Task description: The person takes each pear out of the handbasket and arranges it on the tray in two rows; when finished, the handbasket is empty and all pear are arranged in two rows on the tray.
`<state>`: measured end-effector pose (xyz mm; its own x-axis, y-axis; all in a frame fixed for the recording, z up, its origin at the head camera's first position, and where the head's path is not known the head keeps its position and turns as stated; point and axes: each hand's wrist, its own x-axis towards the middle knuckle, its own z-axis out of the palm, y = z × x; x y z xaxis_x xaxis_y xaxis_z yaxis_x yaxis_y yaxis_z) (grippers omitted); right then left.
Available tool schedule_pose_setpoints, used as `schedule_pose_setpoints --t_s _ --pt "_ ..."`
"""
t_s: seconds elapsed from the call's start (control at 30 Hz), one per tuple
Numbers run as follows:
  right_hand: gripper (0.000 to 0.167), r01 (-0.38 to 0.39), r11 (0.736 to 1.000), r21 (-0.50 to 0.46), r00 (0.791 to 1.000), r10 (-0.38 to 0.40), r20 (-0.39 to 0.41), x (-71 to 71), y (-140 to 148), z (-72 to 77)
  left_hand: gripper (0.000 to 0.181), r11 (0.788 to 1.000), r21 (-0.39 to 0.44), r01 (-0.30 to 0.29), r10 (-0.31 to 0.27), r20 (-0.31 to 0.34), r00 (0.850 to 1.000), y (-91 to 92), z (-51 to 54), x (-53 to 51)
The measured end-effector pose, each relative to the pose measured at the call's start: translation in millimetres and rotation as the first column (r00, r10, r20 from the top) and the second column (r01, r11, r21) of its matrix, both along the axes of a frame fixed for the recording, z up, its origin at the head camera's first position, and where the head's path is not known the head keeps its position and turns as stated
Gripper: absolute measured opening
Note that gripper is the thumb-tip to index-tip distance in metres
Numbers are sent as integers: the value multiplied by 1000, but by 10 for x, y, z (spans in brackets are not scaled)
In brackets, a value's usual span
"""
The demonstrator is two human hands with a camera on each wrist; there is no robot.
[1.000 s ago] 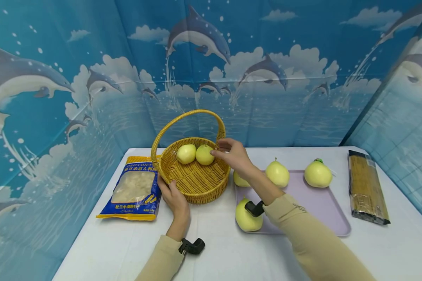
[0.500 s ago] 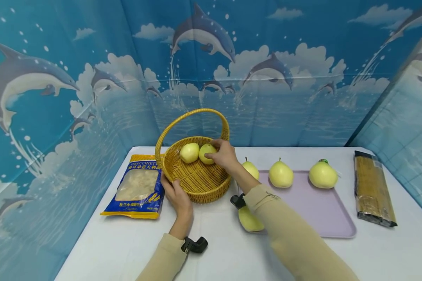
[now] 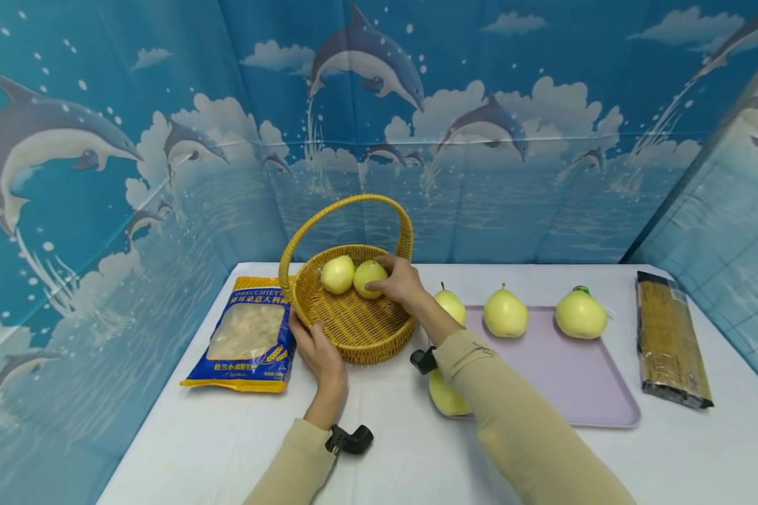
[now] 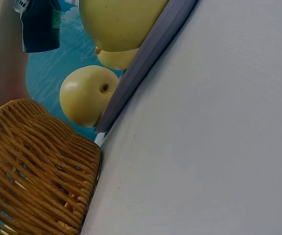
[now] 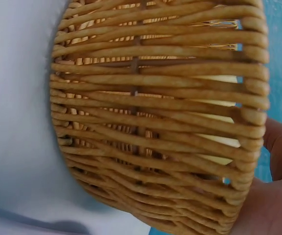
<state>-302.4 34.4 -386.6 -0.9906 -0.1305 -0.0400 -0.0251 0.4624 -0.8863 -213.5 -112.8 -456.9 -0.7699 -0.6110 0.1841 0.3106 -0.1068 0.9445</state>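
In the head view a wicker basket (image 3: pixel 360 326) with a tall handle holds two yellow-green pears side by side at its back. My right hand (image 3: pixel 401 284) reaches over the right rim and grips the right pear (image 3: pixel 368 279); the left pear (image 3: pixel 337 274) lies beside it. At the front left, my left hand (image 3: pixel 318 354) holds the basket's outer side, its fingers partly hidden beneath. The right wrist view shows the basket's woven side (image 5: pixel 160 107) close up, with part of my right hand (image 5: pixel 272 186) past the rim. In the left wrist view the basket (image 4: pixel 38 166) fills the lower left.
Right of the basket, a lilac tray (image 3: pixel 581 386) bears several pears, one (image 3: pixel 505 313) at its back edge and one (image 3: pixel 450 394) partly behind my right sleeve. A blue pasta bag (image 3: pixel 243 337) lies left of the basket, a noodle pack (image 3: pixel 672 340) at the far right.
My right hand has moved from beside the right pear to a grip on it. The head view has shifted slightly. My left hand stays at the basket.
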Motion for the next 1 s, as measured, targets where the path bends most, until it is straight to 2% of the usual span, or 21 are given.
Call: schedule_pose_setpoints --t_s 0.03,0.1,0.13,0.3,0.47,0.57,0.83,1.0 --pt "71 -3 1000 1 1000 3 5 4 2 -3 66 1000 1 2 -2 -5 1000 9 32 27" --pt "71 -18 1000 2 1000 18 17 12 4 -11 66 1000 1 8 -8 -8 1000 11 28 27" --pt "70 -31 1000 4 999 30 22 16 3 -14 66 1000 4 9 -9 -14 1000 22 75 56" --pt "70 -102 994 41 995 101 27 10 -15 -50 66 1000 -9 3 -3 -18 1000 10 69 44" --pt "74 -153 967 204 986 164 -41 -7 -37 -85 66 1000 -24 5 -5 -17 1000 2 60 48" --pt "75 -162 948 275 980 187 -69 -21 -37 -103 66 1000 -24 6 -7 -31 1000 3 54 47" --pt "78 -187 936 300 971 222 -88 -27 -53 -134 65 999 -35 -2 1 -34 999 6 35 35" --pt "77 -157 927 340 974 202 -101 5 -84 -126 66 999 -39 -10 9 -34 999 12 44 42"
